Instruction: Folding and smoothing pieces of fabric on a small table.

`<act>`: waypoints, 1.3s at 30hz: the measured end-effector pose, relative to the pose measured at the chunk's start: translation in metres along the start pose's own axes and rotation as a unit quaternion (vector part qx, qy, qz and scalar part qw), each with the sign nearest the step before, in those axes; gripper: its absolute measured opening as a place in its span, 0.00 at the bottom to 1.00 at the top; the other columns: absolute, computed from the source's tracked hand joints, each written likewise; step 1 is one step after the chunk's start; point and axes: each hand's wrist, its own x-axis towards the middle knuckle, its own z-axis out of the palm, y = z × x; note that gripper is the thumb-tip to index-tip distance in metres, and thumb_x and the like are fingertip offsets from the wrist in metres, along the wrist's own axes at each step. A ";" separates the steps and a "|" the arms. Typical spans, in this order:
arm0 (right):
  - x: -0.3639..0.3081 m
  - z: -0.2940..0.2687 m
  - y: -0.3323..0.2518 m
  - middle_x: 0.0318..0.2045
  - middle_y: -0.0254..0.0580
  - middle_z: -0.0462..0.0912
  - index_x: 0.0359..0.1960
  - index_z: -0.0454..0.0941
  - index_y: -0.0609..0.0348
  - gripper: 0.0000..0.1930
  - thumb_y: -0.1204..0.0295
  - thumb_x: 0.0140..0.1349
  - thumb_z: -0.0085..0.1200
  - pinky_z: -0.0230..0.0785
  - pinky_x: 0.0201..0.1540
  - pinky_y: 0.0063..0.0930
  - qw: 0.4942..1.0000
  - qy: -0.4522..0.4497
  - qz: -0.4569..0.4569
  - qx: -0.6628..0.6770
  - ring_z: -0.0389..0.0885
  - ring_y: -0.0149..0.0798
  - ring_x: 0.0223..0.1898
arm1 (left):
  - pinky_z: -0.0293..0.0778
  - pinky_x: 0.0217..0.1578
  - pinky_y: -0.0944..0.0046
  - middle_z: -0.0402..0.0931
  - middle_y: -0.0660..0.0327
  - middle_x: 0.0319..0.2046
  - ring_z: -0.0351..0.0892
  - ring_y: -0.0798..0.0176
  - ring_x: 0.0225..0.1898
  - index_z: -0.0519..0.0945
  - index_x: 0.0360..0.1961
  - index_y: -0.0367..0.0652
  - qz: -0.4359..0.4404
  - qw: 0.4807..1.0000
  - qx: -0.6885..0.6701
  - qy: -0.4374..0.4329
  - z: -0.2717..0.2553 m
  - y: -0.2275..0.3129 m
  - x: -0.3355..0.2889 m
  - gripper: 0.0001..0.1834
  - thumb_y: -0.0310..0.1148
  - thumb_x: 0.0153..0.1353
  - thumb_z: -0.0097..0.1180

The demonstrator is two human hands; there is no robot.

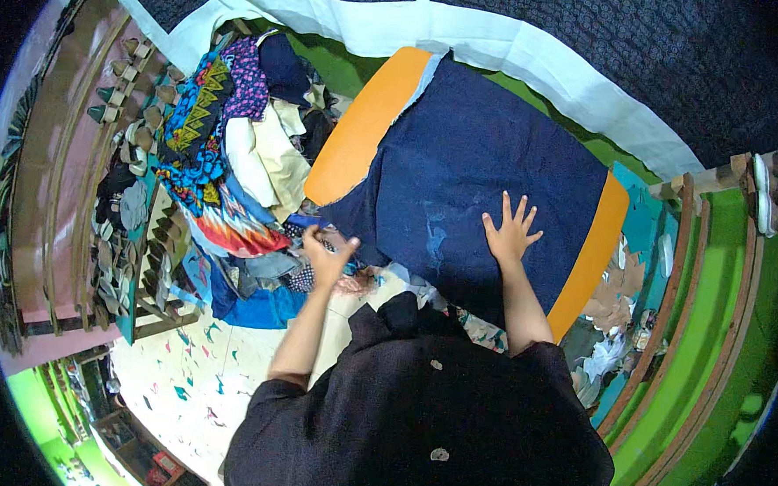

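Observation:
A dark blue cloth like denim (490, 151) lies over an orange-topped table (359, 136), whose surface shows at the left and right ends. The cloth has a pale, worn-looking patch and a frayed left edge. My right hand (510, 240) rests flat on it, fingers spread. Off the table's near left corner is my left hand (325, 259), thumb and fingers apart, with nothing seen in its grasp. It is nearest to the cloth's hanging corner and a heap of mixed fabrics (275, 158), patterned, cream and blue.
Wooden racks with shoe-shaped pieces (133, 177) line the left wall. Small coloured scraps (183, 391) are scattered on the pale floor. To the right, paper and cloth scraps (607, 356) lie beside wooden rails (689, 303) on a green wall. A white-edged dark sheet (348, 25) curves across the far side.

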 end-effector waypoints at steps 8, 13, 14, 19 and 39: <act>-0.042 -0.014 0.035 0.64 0.49 0.47 0.63 0.52 0.42 0.34 0.61 0.52 0.49 0.27 0.58 0.66 0.979 0.055 -0.158 0.117 0.43 0.53 0.65 | 0.59 0.54 0.62 0.64 0.48 0.52 0.64 0.55 0.53 0.46 0.58 0.26 -0.338 0.851 -0.200 -0.350 0.058 -0.069 -0.019 0.51 0.40 0.43 0.67; -0.126 0.016 0.063 0.62 0.50 0.51 0.60 0.58 0.40 0.27 0.55 0.57 0.42 0.33 0.56 0.69 0.989 -0.031 -0.145 0.018 0.45 0.55 0.64 | 0.66 0.48 0.65 0.74 0.54 0.43 0.72 0.61 0.44 0.70 0.48 0.30 -0.167 0.934 -0.192 -0.251 0.045 -0.035 -0.028 0.30 0.41 0.48 0.62; -0.127 0.018 0.069 0.62 0.49 0.51 0.60 0.58 0.39 0.27 0.54 0.57 0.42 0.33 0.56 0.69 0.989 -0.030 -0.143 0.010 0.46 0.54 0.64 | 0.66 0.47 0.65 0.74 0.53 0.43 0.73 0.61 0.44 0.70 0.48 0.30 -0.158 0.933 -0.183 -0.265 0.033 -0.033 -0.024 0.30 0.40 0.49 0.61; -0.113 0.010 0.082 0.62 0.46 0.53 0.59 0.58 0.37 0.26 0.54 0.57 0.43 0.35 0.56 0.68 0.984 0.002 -0.177 -0.001 0.48 0.50 0.64 | 0.69 0.41 0.65 0.78 0.58 0.37 0.75 0.65 0.37 0.76 0.42 0.35 -0.020 0.937 0.000 -0.349 -0.064 -0.018 0.023 0.23 0.38 0.46 0.63; -0.145 0.021 0.107 0.64 0.51 0.47 0.62 0.53 0.44 0.30 0.54 0.59 0.40 0.32 0.57 0.67 0.999 0.013 0.039 0.036 0.43 0.55 0.64 | 0.40 0.56 0.33 0.46 0.50 0.63 0.42 0.46 0.64 0.59 0.60 0.60 0.259 0.899 0.300 -0.185 0.082 0.054 -0.061 0.29 0.50 0.57 0.42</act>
